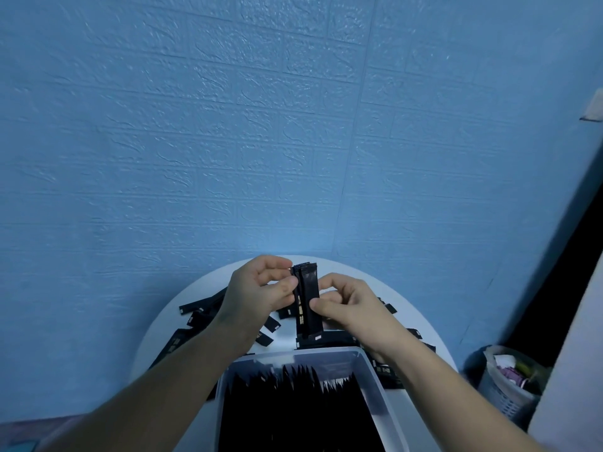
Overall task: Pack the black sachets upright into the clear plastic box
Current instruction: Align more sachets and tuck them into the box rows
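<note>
A small bundle of black sachets (306,298) stands upright above the round white table (421,324), held between both hands. My left hand (254,298) pinches its upper part from the left with thumb and fingers. My right hand (349,308) pinches its middle from the right. Just below, the clear plastic box (375,386) holds several black sachets (293,406) standing upright. More loose black sachets (202,308) lie scattered flat on the table to the left and right of the hands.
A blue brick-textured wall (261,125) rises right behind the table. A grey waste basket (505,389) with rubbish stands on the floor at the right, beside a dark gap and a pale panel (574,370).
</note>
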`<act>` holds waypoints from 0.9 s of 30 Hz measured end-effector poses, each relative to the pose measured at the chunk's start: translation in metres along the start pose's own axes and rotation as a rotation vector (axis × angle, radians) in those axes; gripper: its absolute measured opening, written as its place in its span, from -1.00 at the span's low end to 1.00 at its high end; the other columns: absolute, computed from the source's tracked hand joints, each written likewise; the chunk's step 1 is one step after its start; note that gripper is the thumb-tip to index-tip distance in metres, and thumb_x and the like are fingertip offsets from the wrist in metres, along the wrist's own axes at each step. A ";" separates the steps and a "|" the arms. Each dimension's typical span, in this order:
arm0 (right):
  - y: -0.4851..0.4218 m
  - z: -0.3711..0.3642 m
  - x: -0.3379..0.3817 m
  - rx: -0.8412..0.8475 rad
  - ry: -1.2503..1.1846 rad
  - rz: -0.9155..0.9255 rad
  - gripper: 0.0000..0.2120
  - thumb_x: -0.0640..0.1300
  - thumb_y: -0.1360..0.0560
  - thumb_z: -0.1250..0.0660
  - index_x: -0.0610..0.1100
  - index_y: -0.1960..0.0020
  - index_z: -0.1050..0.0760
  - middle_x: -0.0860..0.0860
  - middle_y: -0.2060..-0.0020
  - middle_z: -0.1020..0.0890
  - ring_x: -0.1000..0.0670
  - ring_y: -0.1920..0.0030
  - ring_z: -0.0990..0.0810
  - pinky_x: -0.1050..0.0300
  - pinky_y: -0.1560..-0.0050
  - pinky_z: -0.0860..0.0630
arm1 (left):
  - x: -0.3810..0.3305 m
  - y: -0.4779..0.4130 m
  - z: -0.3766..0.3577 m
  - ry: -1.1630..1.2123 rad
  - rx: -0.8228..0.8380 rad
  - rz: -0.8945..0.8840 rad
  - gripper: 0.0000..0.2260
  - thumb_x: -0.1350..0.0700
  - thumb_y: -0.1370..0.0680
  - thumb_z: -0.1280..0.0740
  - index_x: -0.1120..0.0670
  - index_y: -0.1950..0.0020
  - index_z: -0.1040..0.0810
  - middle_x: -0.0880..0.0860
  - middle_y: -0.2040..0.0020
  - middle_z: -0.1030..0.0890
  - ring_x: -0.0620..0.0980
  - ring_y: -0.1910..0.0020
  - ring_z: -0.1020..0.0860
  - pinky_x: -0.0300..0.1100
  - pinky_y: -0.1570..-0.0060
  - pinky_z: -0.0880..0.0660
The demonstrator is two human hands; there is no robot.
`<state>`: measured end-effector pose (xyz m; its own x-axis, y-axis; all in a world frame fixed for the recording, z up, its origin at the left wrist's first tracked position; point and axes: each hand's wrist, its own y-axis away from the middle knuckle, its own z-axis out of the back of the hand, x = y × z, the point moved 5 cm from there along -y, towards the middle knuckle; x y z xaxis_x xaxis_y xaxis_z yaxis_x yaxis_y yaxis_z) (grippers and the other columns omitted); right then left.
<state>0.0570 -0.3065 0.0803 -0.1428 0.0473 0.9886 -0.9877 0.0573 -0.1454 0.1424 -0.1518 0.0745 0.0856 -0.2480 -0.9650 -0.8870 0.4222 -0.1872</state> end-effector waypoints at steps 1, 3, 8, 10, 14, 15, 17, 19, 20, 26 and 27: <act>0.001 0.000 0.000 0.006 -0.024 -0.009 -0.95 -0.36 -0.58 -0.39 -0.26 -0.02 -0.59 -0.13 0.32 -0.64 0.00 0.38 -0.57 0.26 0.28 -0.54 | 0.000 0.001 0.000 0.005 0.003 -0.004 -0.84 0.30 -0.55 -0.44 0.12 -0.10 -0.63 0.08 0.08 -0.71 -0.01 0.10 -0.71 -0.16 0.06 -0.62; 0.002 0.000 -0.002 0.004 -0.046 -0.024 -0.91 -0.35 -0.58 -0.40 -0.29 -0.08 -0.61 -0.15 0.27 -0.69 -0.02 0.31 -0.66 0.21 0.21 -0.59 | 0.002 0.001 0.000 0.014 0.008 -0.008 -0.86 0.29 -0.56 -0.44 0.12 -0.09 -0.63 0.13 0.04 -0.72 0.05 0.04 -0.72 -0.15 0.03 -0.62; 0.001 0.004 -0.006 -0.067 -0.008 0.031 -0.85 -0.38 -0.55 -0.42 -0.17 0.01 -0.69 -0.01 0.33 -0.66 0.02 0.27 -0.64 0.16 0.15 -0.58 | 0.010 0.004 -0.005 -0.147 0.130 0.041 -0.91 0.26 -0.57 -0.44 0.13 -0.03 -0.69 0.18 0.09 -0.71 0.13 0.03 -0.72 -0.11 0.02 -0.65; 0.000 0.005 -0.003 -0.070 -0.021 0.044 -0.81 -0.38 -0.54 -0.42 -0.12 0.02 -0.72 -0.07 0.25 -0.72 -0.01 0.23 -0.69 0.14 0.14 -0.60 | 0.011 0.003 -0.006 -0.144 0.146 0.054 -0.91 0.28 -0.57 -0.43 0.15 -0.03 -0.70 0.20 0.11 -0.71 0.13 0.06 -0.73 -0.13 0.04 -0.65; -0.006 0.008 -0.004 -0.075 -0.033 0.053 -0.84 -0.35 -0.52 -0.47 -0.15 -0.02 -0.73 -0.30 0.13 -0.73 -0.15 0.17 -0.67 -0.02 0.05 -0.53 | 0.008 0.001 -0.007 -0.114 0.187 0.054 -0.86 0.35 -0.56 -0.41 0.21 -0.08 -0.67 0.22 0.10 -0.70 0.09 0.08 -0.72 -0.17 0.06 -0.64; -0.008 0.008 -0.005 -0.068 -0.030 0.047 -0.84 -0.37 -0.52 -0.46 -0.16 -0.02 -0.72 -0.31 0.13 -0.73 -0.15 0.17 -0.67 -0.01 0.06 -0.55 | 0.009 -0.001 -0.006 -0.128 0.190 0.052 -0.87 0.36 -0.55 -0.41 0.23 -0.07 -0.67 0.25 0.09 -0.70 0.10 0.09 -0.72 -0.17 0.06 -0.64; -0.011 0.008 -0.008 -0.055 0.004 0.034 -0.85 -0.40 -0.53 -0.44 -0.17 0.03 -0.68 -0.15 0.26 -0.73 -0.08 0.26 -0.64 0.09 0.16 -0.56 | 0.010 -0.004 -0.003 -0.179 0.201 0.046 -0.89 0.37 -0.55 -0.41 0.25 -0.06 -0.66 0.30 0.06 -0.69 0.11 0.08 -0.72 -0.17 0.06 -0.65; -0.016 0.010 -0.012 -0.055 0.091 0.030 -0.85 -0.38 -0.52 -0.46 -0.16 0.07 -0.63 -0.01 0.35 -0.66 -0.07 0.26 -0.52 0.12 0.19 -0.46 | 0.011 -0.009 0.002 -0.238 0.237 0.042 -0.89 0.36 -0.56 -0.41 0.27 -0.07 -0.64 0.32 0.05 -0.68 0.13 0.06 -0.72 -0.14 0.03 -0.66; -0.018 0.010 -0.013 -0.055 0.127 0.035 -0.86 -0.36 -0.51 -0.48 -0.15 0.07 -0.62 0.01 0.35 -0.63 -0.07 0.24 -0.47 0.12 0.19 -0.43 | 0.012 -0.011 0.005 -0.257 0.251 0.046 -0.89 0.37 -0.56 -0.40 0.27 -0.07 -0.63 0.31 0.05 -0.69 0.13 0.05 -0.72 -0.13 0.01 -0.66; -0.027 0.019 -0.024 -0.078 0.172 0.026 -0.85 -0.29 -0.51 -0.50 -0.05 0.06 -0.67 0.06 0.30 -0.59 0.03 0.28 -0.43 0.22 0.18 -0.44 | 0.029 -0.037 0.034 -0.821 0.320 -0.096 -0.86 0.20 -0.59 -0.40 -0.05 0.02 -0.67 -0.03 0.14 -0.71 -0.17 0.17 -0.64 -0.26 0.07 -0.56; -0.028 0.022 -0.026 -0.086 0.182 0.027 -0.86 -0.27 -0.50 -0.51 -0.03 0.09 -0.67 0.03 0.28 -0.56 0.00 0.26 -0.42 0.20 0.16 -0.44 | 0.038 -0.042 0.040 -0.979 0.348 -0.107 -0.81 0.18 -0.60 -0.37 -0.13 0.05 -0.64 -0.10 0.10 -0.68 -0.20 0.13 -0.61 -0.23 0.03 -0.55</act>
<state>0.0868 -0.3314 0.0592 -0.1474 0.2294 0.9621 -0.9735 0.1383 -0.1821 0.2010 -0.1440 0.0388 0.6244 0.4503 -0.6383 -0.6864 0.7063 -0.1732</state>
